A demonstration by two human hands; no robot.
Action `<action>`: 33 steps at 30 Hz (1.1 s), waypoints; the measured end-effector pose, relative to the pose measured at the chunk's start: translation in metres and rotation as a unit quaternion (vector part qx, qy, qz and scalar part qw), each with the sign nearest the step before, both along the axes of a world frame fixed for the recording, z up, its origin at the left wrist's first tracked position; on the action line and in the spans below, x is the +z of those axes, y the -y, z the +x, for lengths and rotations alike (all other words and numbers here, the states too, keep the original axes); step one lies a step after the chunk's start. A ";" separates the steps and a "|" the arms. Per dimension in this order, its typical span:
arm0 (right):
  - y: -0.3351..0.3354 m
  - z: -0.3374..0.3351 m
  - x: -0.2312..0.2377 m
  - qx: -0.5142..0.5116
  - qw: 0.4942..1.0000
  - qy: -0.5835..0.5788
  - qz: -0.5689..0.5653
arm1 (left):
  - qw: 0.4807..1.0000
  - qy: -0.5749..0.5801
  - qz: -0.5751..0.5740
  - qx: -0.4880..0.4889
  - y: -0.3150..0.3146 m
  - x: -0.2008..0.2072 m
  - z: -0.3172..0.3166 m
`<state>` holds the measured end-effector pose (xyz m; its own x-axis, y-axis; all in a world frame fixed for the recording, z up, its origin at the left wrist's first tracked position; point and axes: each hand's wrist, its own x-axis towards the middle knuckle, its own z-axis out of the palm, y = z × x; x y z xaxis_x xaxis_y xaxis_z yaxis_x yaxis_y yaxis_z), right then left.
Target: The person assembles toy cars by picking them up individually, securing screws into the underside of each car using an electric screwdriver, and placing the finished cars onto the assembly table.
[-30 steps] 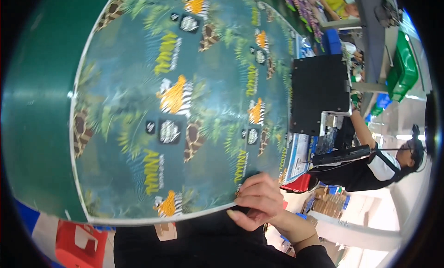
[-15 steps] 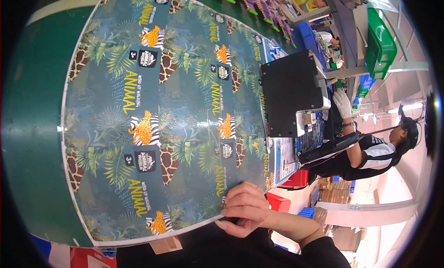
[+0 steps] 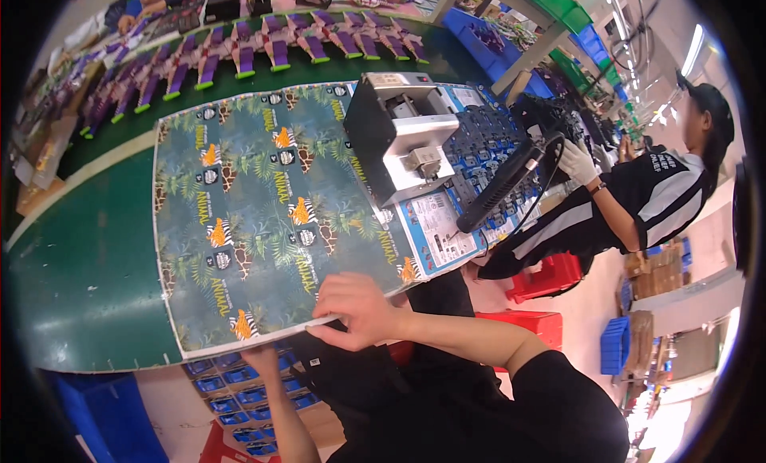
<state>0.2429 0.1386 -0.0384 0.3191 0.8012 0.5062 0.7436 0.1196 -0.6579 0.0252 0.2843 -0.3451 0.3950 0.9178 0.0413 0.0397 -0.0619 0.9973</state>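
Sheet [image 3: 259,199], jungle-printed, lay on the green surface [image 3: 88,239], its lettering running from far edge toward near, long axis unclear; the right hand [image 3: 351,310] pinched its near edge; the left hand [image 3: 260,357], mostly hidden below, couldn't be read.

Factory workshop: long green worktable [image 3: 88,255], row of purple parts [image 3: 279,53], blue crate [image 3: 614,345], gloved co-worker [image 3: 642,195].

We see yellow lettering [image 3: 303,273] and dark badges [image 3: 303,237] across the green jungle-print sheet [image 3: 263,259], white lettering [image 3: 667,161] on a black-and-white shirt [image 3: 642,185], fine print [image 3: 440,233] on a blue-and-white sheet [image 3: 415,243].
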 end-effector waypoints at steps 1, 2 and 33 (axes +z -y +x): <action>0.006 0.002 -0.002 -0.003 1.000 -0.019 0.006 | 0.998 0.027 -0.051 0.003 0.018 0.069 0.004; 0.007 0.001 0.000 0.004 0.999 -0.041 0.017 | 0.999 -0.016 -0.043 0.016 0.029 0.095 -0.015; 0.201 0.174 0.057 -0.164 0.868 -0.393 0.255 | 0.942 -0.127 0.138 -0.277 0.214 0.283 0.373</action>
<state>0.4165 -0.0625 0.0186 0.8951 0.3382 0.2906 0.1377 0.4103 -0.9015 0.3980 0.0705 -0.0617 0.8393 0.5367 0.0873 0.1611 -0.3988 0.9028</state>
